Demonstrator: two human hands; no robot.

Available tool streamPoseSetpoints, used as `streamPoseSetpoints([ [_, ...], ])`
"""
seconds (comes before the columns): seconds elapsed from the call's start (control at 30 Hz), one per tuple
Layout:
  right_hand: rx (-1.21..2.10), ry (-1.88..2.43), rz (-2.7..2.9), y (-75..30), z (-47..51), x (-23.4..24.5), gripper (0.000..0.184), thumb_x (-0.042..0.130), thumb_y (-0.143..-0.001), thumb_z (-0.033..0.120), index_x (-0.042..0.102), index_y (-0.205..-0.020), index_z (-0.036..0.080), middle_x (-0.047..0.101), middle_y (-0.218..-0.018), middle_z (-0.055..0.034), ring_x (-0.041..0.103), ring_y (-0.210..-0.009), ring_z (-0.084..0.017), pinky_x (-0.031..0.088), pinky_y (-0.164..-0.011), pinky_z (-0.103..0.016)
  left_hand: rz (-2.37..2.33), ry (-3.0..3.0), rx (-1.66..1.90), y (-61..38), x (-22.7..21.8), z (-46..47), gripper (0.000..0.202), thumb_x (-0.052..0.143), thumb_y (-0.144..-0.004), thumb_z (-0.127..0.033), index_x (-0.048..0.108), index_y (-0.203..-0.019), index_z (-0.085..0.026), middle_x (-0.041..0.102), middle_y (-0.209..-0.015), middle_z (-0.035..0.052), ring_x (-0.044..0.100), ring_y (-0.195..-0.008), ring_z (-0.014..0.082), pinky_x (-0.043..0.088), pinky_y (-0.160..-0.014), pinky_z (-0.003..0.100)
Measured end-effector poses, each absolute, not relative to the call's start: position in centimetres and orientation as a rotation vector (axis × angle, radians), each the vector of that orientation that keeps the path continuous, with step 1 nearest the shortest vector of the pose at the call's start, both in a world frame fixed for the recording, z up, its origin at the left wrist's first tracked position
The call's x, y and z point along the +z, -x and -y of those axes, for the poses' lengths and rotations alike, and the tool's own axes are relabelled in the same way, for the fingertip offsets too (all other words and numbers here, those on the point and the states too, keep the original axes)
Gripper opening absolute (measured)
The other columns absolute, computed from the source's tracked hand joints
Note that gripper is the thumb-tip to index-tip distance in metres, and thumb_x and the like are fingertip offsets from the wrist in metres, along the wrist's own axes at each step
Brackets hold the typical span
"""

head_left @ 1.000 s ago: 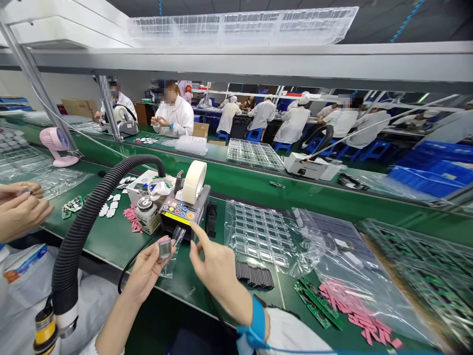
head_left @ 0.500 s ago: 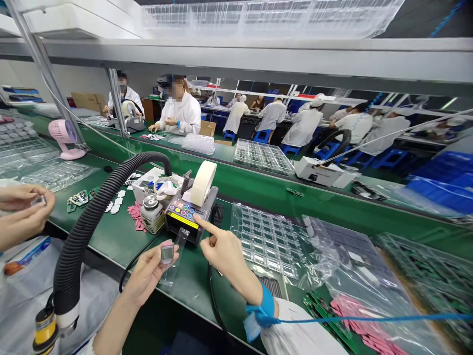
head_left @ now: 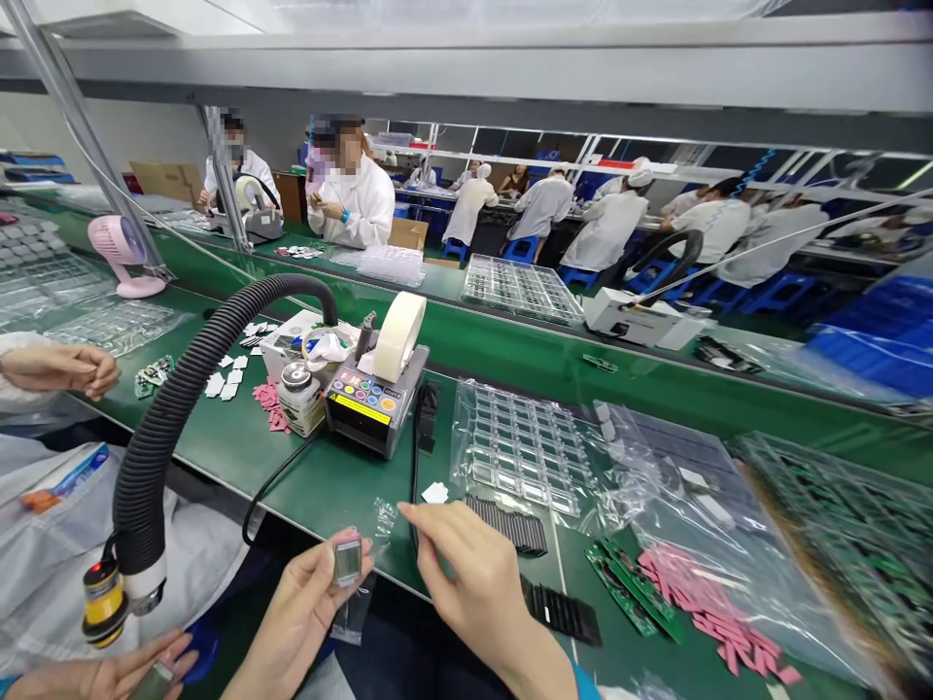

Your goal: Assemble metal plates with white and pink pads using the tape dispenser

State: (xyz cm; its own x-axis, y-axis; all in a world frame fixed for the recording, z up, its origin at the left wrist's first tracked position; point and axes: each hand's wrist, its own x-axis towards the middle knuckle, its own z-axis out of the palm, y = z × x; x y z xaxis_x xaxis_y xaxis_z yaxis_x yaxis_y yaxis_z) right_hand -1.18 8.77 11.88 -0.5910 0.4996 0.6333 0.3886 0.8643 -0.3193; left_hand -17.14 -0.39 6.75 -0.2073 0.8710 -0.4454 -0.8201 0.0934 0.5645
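Observation:
My left hand (head_left: 298,603) is closed on a small grey display module (head_left: 348,561), gripped between thumb and fingers above the bench's front edge. Clear film (head_left: 354,614) hangs below it, and a crinkled clear piece (head_left: 386,522) shows just above the module; whether they are one strip I cannot tell. My right hand (head_left: 473,574) is just right of that piece, with the index finger stretched out and the thumb apart below. Its fingertip is close to the clear piece; contact is unclear. Behind both hands stands a tape dispenser (head_left: 375,399) with a large pale roll (head_left: 400,337) on top.
A black flexible hose (head_left: 156,447) arches over the bench at left, near a bottle (head_left: 298,401). To the right lie a clear tray (head_left: 521,447), black strips (head_left: 506,525), green circuit boards (head_left: 631,588) and pink pieces (head_left: 710,603). At left, a co-worker's hand (head_left: 156,666) holds a similar module.
My right hand has left the dispenser's button panel and come down toward my left hand. The left hand has shifted slightly down and right, with the film away from the dispenser.

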Motion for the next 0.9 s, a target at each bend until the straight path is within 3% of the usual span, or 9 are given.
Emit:
streamPoseSetpoints([
  [0.1, 0.041, 0.607, 2.407, 0.6, -7.2, 10.1, 0.037, 0.042, -0.083, 0.002, 0.061, -0.113, 0.014, 0.070, -0.109, -0.0034, 0.062, -0.094, -0.020, 0.048, -0.078, -0.033, -0.893, -0.049, 1.489, 16.3, 5.2, 0.9, 0.034, 0.082, -0.061, -0.036, 0.076, -0.090, -0.018, 0.079, -0.091, 0.0061, 0.073, -0.082, 0.0164, 0.057, -0.081, 0.021],
  [0.2, -0.071, 0.628, 2.552, 0.9, -6.3, 8.0, 0.038, 0.044, -0.085, 0.007, 0.059, -0.118, 0.016, 0.067, -0.119, -0.0018, 0.056, -0.113, -0.024, 0.038, -0.097, -0.043, -0.908, -0.034, 1.468, 16.3, 4.5, 0.9, 0.034, 0.081, -0.062, -0.035, 0.076, -0.093, -0.021, 0.079, -0.091, 0.0057, 0.073, -0.084, 0.0171, 0.057, -0.083, 0.021],
  [0.37, -0.101, 0.670, 2.640, 1.5, -5.4, 5.9, 0.035, 0.050, -0.087, 0.021, 0.060, -0.117, 0.009, 0.064, -0.123, -0.0096, 0.054, -0.118, -0.027, 0.019, -0.110, -0.049, -0.936, -0.021, 1.436, 16.4, 4.3, 1.0, 0.034, 0.081, -0.063, -0.036, 0.076, -0.092, -0.020, 0.079, -0.090, 0.0065, 0.072, -0.088, 0.0182, 0.056, -0.084, 0.022],
  [0.47, 0.036, 0.684, 2.636, 1.1, -5.2, 6.4, 0.039, 0.049, -0.086, 0.019, 0.057, -0.122, 0.010, 0.062, -0.126, -0.0088, 0.051, -0.122, -0.028, 0.018, -0.112, -0.051, -0.936, -0.027, 1.438, 16.5, 4.5, 1.2, 0.034, 0.081, -0.063, -0.036, 0.076, -0.092, -0.019, 0.078, -0.090, 0.0066, 0.072, -0.085, 0.0166, 0.056, -0.084, 0.021],
  [0.57, 0.190, 0.748, 2.448, -0.3, -5.5, 7.6, 0.044, 0.044, -0.084, 0.009, 0.053, -0.127, 0.015, 0.061, -0.127, -0.0065, 0.051, -0.123, -0.026, 0.032, -0.107, -0.048, -0.940, -0.035, 1.456, 16.3, 5.3, 1.3, 0.032, 0.081, -0.063, -0.036, 0.076, -0.091, -0.020, 0.079, -0.091, 0.0048, 0.072, -0.084, 0.0151, 0.056, -0.084, 0.020],
  [0.63, 0.391, 0.912, 2.188, -1.5, -5.5, 8.4, 0.037, 0.042, -0.087, 0.011, 0.056, -0.120, 0.018, 0.067, -0.116, -0.0078, 0.060, -0.111, -0.023, 0.046, -0.094, -0.041, -0.941, -0.044, 1.464, 15.9, 6.3, 1.3, 0.033, 0.082, -0.061, -0.038, 0.077, -0.089, -0.021, 0.079, -0.090, 0.0035, 0.072, -0.082, 0.0150, 0.057, -0.083, 0.020],
  [0.7, 0.821, 1.111, 1.935, -2.6, -5.1, 8.9, 0.022, 0.044, -0.091, 0.025, 0.060, -0.105, 0.019, 0.071, -0.096, -0.0082, 0.067, -0.088, -0.020, 0.053, -0.076, -0.033, -0.951, -0.055, 1.466, 15.2, 7.5, 1.5, 0.034, 0.083, -0.059, -0.040, 0.077, -0.086, -0.021, 0.079, -0.088, 0.0036, 0.073, -0.080, 0.0154, 0.057, -0.081, 0.020],
  [0.8, 1.592, 1.203, 1.516, -3.4, -3.5, 8.8, 0.034, 0.050, -0.087, 0.052, 0.059, -0.092, 0.019, 0.070, -0.081, -0.0069, 0.067, -0.070, -0.017, 0.053, -0.063, -0.028, -0.990, -0.076, 1.455, 13.9, 8.9, 2.2, 0.034, 0.084, -0.055, -0.041, 0.078, -0.081, -0.020, 0.079, -0.084, 0.0050, 0.073, -0.081, 0.0179, 0.058, -0.080, 0.022],
  [0.9, 1.720, 1.128, 1.175, -3.5, -1.7, 8.0, 0.050, 0.067, -0.070, 0.060, 0.058, -0.099, 0.020, 0.069, -0.091, -0.0077, 0.066, -0.077, -0.016, 0.052, -0.064, -0.025, -1.011, -0.167, 1.402, 12.3, 9.0, 3.3, 0.034, 0.083, -0.056, -0.043, 0.078, -0.079, -0.019, 0.079, -0.082, 0.0082, 0.073, -0.082, 0.0236, 0.057, -0.084, 0.032],
])
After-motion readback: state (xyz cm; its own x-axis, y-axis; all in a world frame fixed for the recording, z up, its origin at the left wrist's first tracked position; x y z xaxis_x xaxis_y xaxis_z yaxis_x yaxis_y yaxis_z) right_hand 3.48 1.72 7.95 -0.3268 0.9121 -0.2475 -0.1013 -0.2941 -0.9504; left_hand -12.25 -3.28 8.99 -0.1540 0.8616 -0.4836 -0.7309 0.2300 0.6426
